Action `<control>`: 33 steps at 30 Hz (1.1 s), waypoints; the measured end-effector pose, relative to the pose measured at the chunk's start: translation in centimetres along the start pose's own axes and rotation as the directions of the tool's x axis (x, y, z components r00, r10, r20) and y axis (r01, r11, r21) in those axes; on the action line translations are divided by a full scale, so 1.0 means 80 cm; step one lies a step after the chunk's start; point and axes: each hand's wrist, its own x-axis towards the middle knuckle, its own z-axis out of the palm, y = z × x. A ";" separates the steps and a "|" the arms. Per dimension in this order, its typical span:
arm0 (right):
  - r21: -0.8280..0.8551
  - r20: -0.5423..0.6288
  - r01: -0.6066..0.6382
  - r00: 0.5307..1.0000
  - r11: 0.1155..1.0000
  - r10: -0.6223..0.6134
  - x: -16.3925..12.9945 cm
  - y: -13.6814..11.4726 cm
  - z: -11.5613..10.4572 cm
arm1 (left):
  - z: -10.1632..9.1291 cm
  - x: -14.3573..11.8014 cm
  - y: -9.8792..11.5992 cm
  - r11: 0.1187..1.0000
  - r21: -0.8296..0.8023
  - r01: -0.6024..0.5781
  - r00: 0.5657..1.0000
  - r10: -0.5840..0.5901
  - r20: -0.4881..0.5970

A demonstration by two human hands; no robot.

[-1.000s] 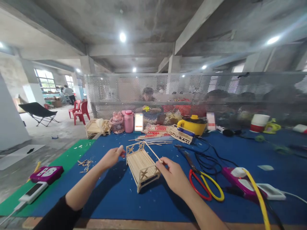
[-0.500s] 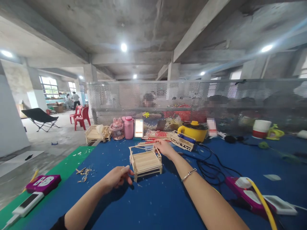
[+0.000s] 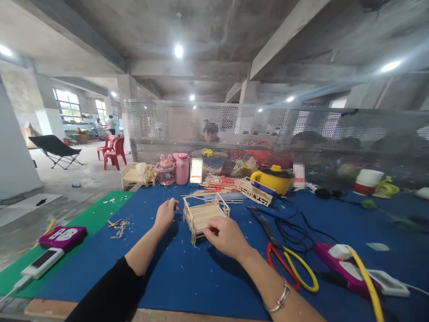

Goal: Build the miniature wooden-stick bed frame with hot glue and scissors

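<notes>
Touching stick frame (image 3: 205,213) (right hand (image 3: 225,237))

My right hand (image 3: 225,236) has come back from 12 o'clock to the near end of the stick frame (image 3: 205,215). My left hand (image 3: 165,214) has moved up to its 9 o'clock side. The frame itself has turned slightly.

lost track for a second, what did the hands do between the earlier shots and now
The right hand came back from the far sticks to the near end of the small stick frame; the thin stick it held a second ago is out of sight. The left hand moved up beside the frame's left side, apart from it. The frame turned slightly. The scissors, yellow pot and pink bottle stayed put.
</notes>
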 end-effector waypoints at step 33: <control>-0.413 -0.058 -0.576 0.790 0.706 0.610 0.009 0.101 -0.014 | -0.021 -0.028 0.011 0.920 0.286 -0.267 0.938 0.181 0.296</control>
